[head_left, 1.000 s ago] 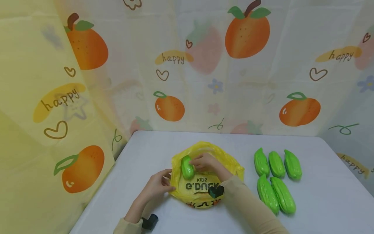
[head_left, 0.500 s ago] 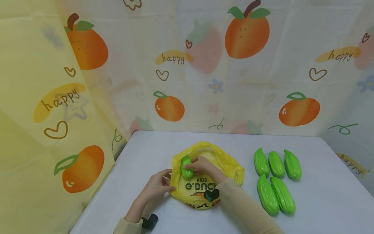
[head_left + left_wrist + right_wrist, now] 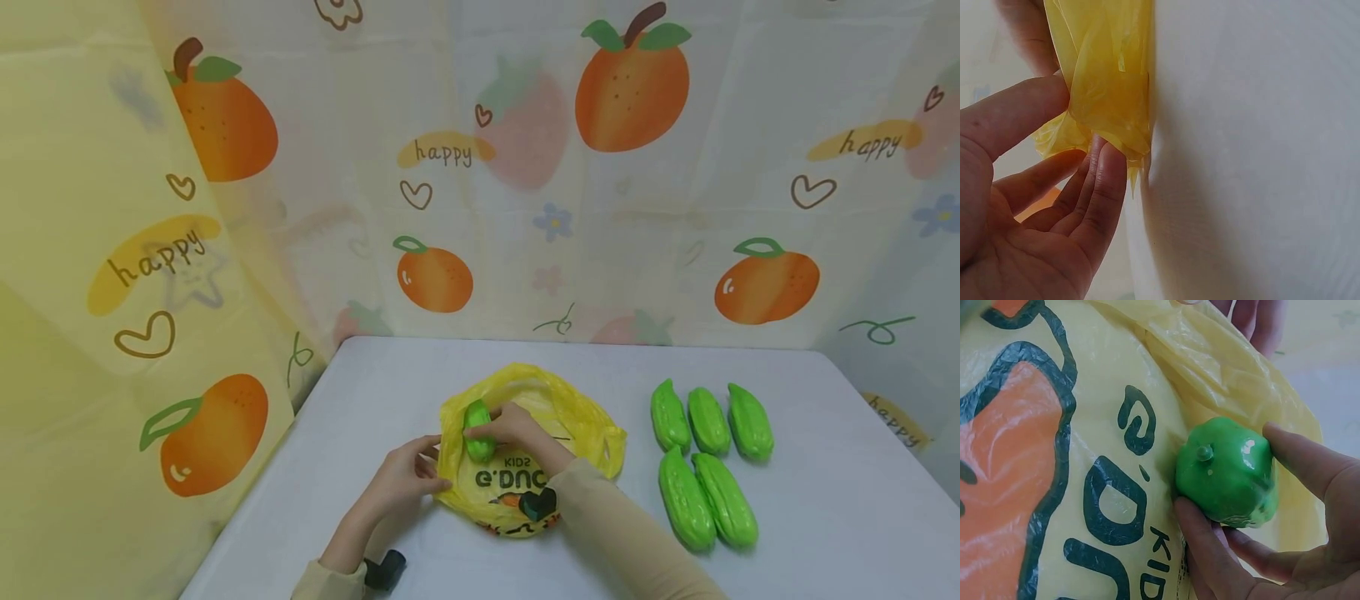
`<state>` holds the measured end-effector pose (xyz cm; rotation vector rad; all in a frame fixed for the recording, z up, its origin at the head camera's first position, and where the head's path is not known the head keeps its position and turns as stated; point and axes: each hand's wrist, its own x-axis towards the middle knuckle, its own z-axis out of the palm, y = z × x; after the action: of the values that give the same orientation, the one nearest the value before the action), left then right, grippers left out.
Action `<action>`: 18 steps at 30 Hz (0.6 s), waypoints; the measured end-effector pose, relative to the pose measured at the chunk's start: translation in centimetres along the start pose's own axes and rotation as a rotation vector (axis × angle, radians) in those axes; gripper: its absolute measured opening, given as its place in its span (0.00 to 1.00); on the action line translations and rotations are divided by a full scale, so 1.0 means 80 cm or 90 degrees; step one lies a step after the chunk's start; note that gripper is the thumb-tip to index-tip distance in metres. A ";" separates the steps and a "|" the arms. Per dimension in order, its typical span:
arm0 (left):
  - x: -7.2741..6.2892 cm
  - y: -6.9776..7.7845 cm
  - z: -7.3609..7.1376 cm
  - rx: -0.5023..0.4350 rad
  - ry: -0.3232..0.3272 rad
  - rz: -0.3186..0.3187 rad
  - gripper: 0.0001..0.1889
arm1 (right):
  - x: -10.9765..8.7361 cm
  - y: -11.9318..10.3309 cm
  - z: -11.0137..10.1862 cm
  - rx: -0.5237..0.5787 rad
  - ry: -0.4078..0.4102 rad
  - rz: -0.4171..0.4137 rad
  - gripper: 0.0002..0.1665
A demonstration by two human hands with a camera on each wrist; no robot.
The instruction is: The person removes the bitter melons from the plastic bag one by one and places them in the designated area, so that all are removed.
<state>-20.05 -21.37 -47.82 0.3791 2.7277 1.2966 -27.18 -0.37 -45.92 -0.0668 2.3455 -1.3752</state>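
Note:
A yellow plastic bag (image 3: 555, 379) with dark printed letters lies spread on the table, its mouth raised at the back. My left hand (image 3: 405, 473) holds the bag's left side; in the left wrist view the bag's thin folds (image 3: 1110, 106) lie against the thumb and fingertips. A shiny green ribbed gourd (image 3: 478, 450), seemingly artificial, is at the bag's left inner side. My right hand (image 3: 519, 427) reaches over the bag and grips this gourd. In the right wrist view, the gourd (image 3: 1225, 469) shows its stem nub, with the thumb on one side and fingers on the other.
Several similar green gourds (image 3: 708, 421) lie in two rows on the white table (image 3: 832, 467), right of the bag. Dark wrist cameras (image 3: 386, 571) sit at both cuffs. A fruit-printed curtain (image 3: 525, 250) hangs behind the table and along its sides.
My right hand has shifted slightly left, its thumb and fingers coming over the gourd and gripping it. The left hand and the bag stay nearly still.

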 end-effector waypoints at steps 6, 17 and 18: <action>-0.001 0.000 0.001 0.000 0.004 0.001 0.36 | 0.000 0.001 -0.001 0.004 -0.005 -0.001 0.34; 0.001 -0.004 0.002 -0.003 0.007 -0.004 0.37 | -0.006 -0.001 -0.007 -0.019 -0.011 0.000 0.33; 0.001 -0.004 0.002 -0.002 0.007 -0.004 0.37 | -0.006 -0.001 -0.008 -0.023 -0.010 0.001 0.34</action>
<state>-20.16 -21.42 -48.18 0.3633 2.7334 1.3064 -26.97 0.20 -45.42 -0.0854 2.3565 -1.3269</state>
